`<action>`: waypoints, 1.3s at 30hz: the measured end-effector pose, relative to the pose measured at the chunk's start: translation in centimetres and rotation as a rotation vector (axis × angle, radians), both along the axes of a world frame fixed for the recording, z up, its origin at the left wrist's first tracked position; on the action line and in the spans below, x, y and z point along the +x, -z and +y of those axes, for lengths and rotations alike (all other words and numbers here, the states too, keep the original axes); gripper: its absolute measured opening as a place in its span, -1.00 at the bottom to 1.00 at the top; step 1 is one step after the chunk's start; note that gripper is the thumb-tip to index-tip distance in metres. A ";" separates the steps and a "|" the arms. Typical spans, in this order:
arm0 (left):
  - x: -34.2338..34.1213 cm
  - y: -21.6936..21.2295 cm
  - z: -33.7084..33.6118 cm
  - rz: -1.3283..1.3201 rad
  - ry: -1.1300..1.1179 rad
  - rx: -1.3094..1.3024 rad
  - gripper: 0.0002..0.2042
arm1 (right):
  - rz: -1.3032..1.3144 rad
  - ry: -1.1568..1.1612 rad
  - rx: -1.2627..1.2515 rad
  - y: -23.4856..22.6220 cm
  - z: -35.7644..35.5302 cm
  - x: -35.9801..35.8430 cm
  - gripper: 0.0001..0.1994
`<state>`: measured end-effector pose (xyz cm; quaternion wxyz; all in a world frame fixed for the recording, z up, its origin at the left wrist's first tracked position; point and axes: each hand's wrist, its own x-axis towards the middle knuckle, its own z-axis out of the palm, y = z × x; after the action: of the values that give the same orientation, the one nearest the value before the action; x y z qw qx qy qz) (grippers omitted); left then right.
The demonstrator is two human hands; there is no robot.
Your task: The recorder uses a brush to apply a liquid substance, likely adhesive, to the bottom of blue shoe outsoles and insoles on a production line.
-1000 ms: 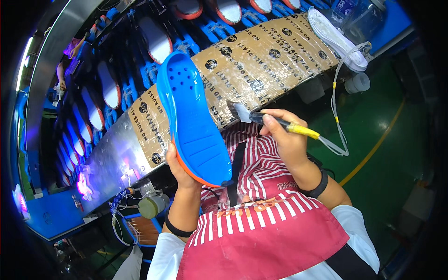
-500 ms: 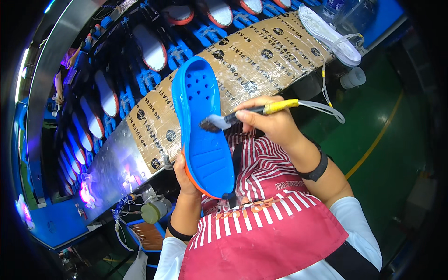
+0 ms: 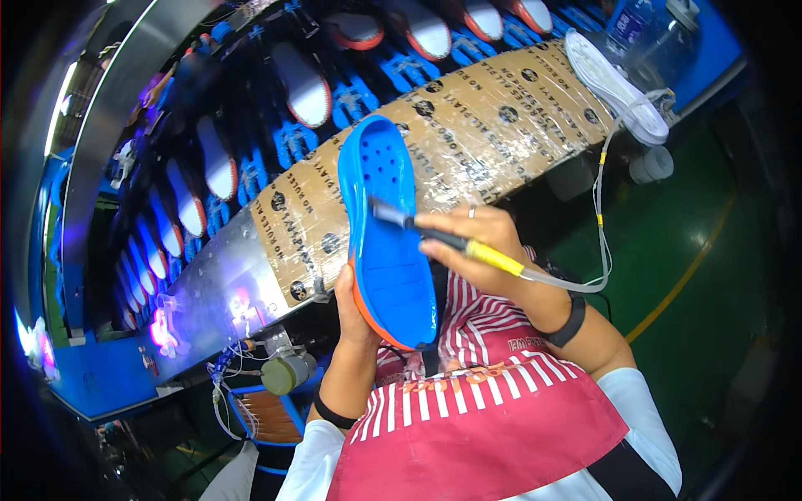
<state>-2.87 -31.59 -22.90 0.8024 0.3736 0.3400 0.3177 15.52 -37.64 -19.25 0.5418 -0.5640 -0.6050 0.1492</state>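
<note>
A blue shoe sole with an orange lower edge is held up, its hollow inside facing me. My left hand is closed on its left edge near the heel; most of the fingers are hidden behind it. Between the fingers of my right hand is a brush with a black and yellow handle and a clear tube running from its end. Its dark bristles touch or hover over the inner left wall at the sole's middle; I cannot tell which.
Beyond lies a bench covered with printed brown cardboard. A white sole rests at its right end, beside a clear jar. Several uppers on blue holders line the far side. A greenish round container hangs below the bench.
The brush has swung from the sole's middle to its inner left wall, its handle now sloping down to the right. The whole scene has shifted slightly right in view.
</note>
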 end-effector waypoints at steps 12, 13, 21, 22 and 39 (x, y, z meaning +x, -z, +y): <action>-3.0 -1.3 1.8 -0.639 -0.032 -0.439 -0.26 | 0.661 0.176 -0.138 0.3 -3.2 2.2 -0.78; -3.1 -0.7 1.9 -0.696 -0.010 -0.463 -0.23 | 0.654 0.193 -0.171 0.4 -3.4 2.4 -0.78; -2.2 -0.1 2.7 -0.729 -0.053 -0.561 -0.12 | 0.789 0.290 -0.178 2.0 -4.8 3.0 -0.76; -2.3 0.1 3.0 -0.734 -0.059 -0.551 -0.12 | 0.790 0.319 -0.178 2.1 -4.8 3.2 -0.76; -5.4 -26.0 25.4 -0.837 -0.128 0.392 -0.26 | 0.830 0.352 -0.235 2.7 -7.4 4.3 -0.76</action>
<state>-8.27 -6.23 3.08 0.7635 0.3362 -0.0573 0.5484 19.84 -45.05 -21.97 0.6878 -0.6081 -0.2111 0.3356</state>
